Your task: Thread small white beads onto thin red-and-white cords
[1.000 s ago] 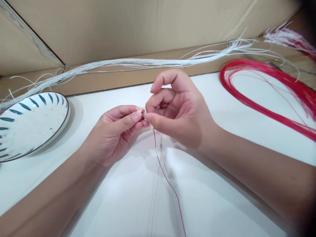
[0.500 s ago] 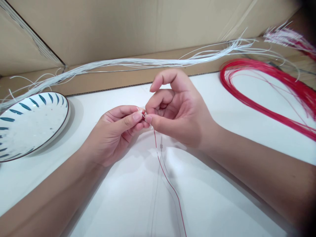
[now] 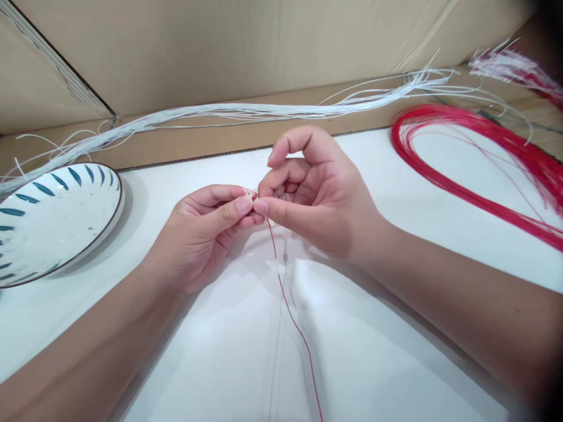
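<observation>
My left hand is closed in a pinch, thumb against forefinger, on a thin white cord whose short end sticks up above the thumb. Right beside it, my right hand pinches at the same spot with thumb and forefinger, its other fingers curled. From just below the right thumb tip hangs a thin red cord, running down over the white tabletop to the bottom edge of the view. How the red and white cords meet is hidden by the fingertips.
A white plate with dark green leaf strokes stands at the left. Behind lies a long bundle of white cords along a cardboard wall. Looped red cords lie at the right, with a red-and-white bundle farther back.
The two hands' fingertips have come closer together, covering the white strand between them. The hanging red cord has shifted slightly left.
</observation>
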A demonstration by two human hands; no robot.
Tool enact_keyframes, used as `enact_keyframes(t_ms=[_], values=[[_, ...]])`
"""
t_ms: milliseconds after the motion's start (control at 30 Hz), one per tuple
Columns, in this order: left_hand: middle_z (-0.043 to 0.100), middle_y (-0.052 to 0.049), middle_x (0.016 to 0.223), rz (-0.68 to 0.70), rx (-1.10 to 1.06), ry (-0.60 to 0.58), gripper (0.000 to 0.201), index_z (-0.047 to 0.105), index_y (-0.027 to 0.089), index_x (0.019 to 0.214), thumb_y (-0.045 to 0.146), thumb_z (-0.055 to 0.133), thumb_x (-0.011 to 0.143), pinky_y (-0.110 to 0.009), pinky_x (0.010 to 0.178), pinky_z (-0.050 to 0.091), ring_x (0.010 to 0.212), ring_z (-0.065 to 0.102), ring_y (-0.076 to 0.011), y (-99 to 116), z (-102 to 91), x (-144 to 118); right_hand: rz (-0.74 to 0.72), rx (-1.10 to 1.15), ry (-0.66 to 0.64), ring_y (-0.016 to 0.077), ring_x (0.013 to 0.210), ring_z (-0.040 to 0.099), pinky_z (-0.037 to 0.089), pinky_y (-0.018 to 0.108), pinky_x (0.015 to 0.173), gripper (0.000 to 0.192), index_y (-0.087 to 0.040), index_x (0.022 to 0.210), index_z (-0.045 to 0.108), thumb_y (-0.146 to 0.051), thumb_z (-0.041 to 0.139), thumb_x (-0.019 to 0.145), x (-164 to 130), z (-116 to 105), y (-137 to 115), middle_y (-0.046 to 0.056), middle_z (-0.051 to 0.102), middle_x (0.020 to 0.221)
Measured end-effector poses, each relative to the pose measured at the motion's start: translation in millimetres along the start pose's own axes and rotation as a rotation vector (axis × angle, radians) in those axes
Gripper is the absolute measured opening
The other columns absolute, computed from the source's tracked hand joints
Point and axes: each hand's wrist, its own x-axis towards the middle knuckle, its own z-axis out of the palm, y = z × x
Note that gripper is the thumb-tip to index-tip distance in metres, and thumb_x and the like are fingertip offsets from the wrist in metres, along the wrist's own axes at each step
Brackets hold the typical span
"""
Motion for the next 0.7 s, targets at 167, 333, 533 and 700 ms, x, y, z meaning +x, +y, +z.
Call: enact_keyframes(t_ms=[167, 333, 533, 700], values=[[0.075, 0.002, 0.068, 0.024, 0.057, 0.038, 0.013, 0.079, 0.019, 0.070, 0.009, 0.086, 0.074, -0.010, 0.064, 0.058, 0.062, 0.068, -0.0057, 0.2, 0.9, 1.0, -0.018, 0.034, -0.003, 0.0138, 0.065, 0.071, 0.061, 0.027, 0.061, 0.048, -0.025, 0.094, 0.049, -0.030, 0.092, 0.073, 2.0, -3.9, 3.4, -0.005, 0.070, 0.074], [0.074, 0.000, 0.070, 0.042, 0.134, 0.031, 0.010, 0.078, 0.019, 0.074, 0.017, 0.088, 0.077, -0.015, 0.065, 0.058, 0.066, 0.068, -0.0086, -2.3, -2.0, 0.6, 0.048, 0.045, 0.019, 0.0144, 0.062, 0.071, 0.061, 0.028, 0.061, 0.045, -0.025, 0.091, 0.051, -0.034, 0.091, 0.073, 2.2, -4.2, 2.8, -0.005, 0.070, 0.071], [0.074, -0.002, 0.071, 0.073, 0.235, 0.085, 0.019, 0.075, 0.019, 0.072, 0.030, 0.088, 0.078, -0.022, 0.062, 0.056, 0.064, 0.066, -0.0121, -6.2, -0.8, -2.8, 0.136, 0.079, 0.034, 0.0166, 0.069, 0.073, 0.065, 0.032, 0.067, 0.035, -0.020, 0.098, 0.067, -0.036, 0.089, 0.075, 2.9, -3.6, 3.6, 0.000, 0.074, 0.077], [0.076, -0.004, 0.076, 0.059, 0.313, 0.090, 0.022, 0.075, 0.020, 0.075, 0.037, 0.088, 0.079, -0.025, 0.065, 0.057, 0.070, 0.069, -0.0156, -8.5, -1.3, -5.4, 0.211, 0.162, -0.021, 0.0150, 0.066, 0.071, 0.065, 0.031, 0.066, 0.032, -0.017, 0.086, 0.071, -0.041, 0.089, 0.075, 4.9, -5.2, 3.9, 0.001, 0.072, 0.074]])
